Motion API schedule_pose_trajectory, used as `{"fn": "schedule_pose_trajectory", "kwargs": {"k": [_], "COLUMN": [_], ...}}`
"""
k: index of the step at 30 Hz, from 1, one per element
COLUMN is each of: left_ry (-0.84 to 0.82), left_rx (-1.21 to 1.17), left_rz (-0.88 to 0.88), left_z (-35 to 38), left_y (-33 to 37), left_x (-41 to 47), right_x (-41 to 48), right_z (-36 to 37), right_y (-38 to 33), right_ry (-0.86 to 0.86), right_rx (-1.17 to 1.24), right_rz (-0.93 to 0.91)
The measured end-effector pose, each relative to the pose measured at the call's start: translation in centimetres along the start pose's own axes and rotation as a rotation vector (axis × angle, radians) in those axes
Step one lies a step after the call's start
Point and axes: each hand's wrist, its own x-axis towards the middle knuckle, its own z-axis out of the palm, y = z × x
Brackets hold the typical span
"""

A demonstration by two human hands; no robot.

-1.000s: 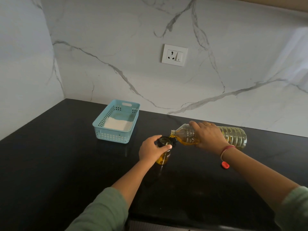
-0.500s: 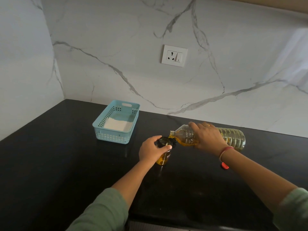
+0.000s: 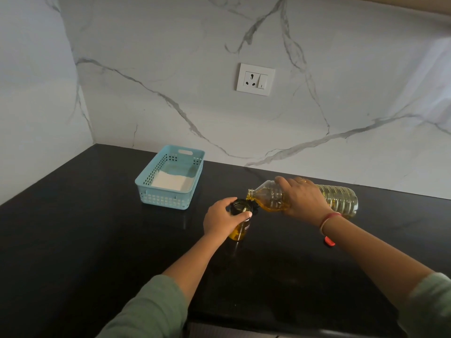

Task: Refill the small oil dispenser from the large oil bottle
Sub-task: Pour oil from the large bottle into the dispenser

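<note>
Small dark glass oil dispenser [image 3: 240, 231]: upright on glossy black table [image 3: 73, 228], top open, yellow oil in its lower part; left hand [image 3: 219, 219], fingers [image 3: 244, 215] clasped round its rim.
Large clear ribbed plastic oil bottle [image 3: 339, 198]: tipped almost level, mouth just above the dispenser's opening, oil pooled at the neck; right hand [image 3: 303, 198], fingers wrapped over its shoulder.
Pale blue perforated plastic basket [image 3: 161, 198]: behind and left, apart, holding something flat and white.

The right hand [image 3: 302, 200] has nudged the large oil bottle [image 3: 339, 200] slightly toward the dispenser [image 3: 240, 231].
</note>
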Motion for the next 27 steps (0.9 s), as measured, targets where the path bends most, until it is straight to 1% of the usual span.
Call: {"fn": "schedule_pose_trajectory", "kwargs": {"k": [27], "left_ry": [-0.005], "left_rx": [-0.013], "left_rz": [-0.002], "left_z": [0.14], "left_y": [-0.04], "left_x": [0.14], "right_x": [-0.16], "right_z": [0.08], "right_y": [0.05], "right_ry": [0.003], "right_rx": [-0.005], "right_rz": [-0.006]}}
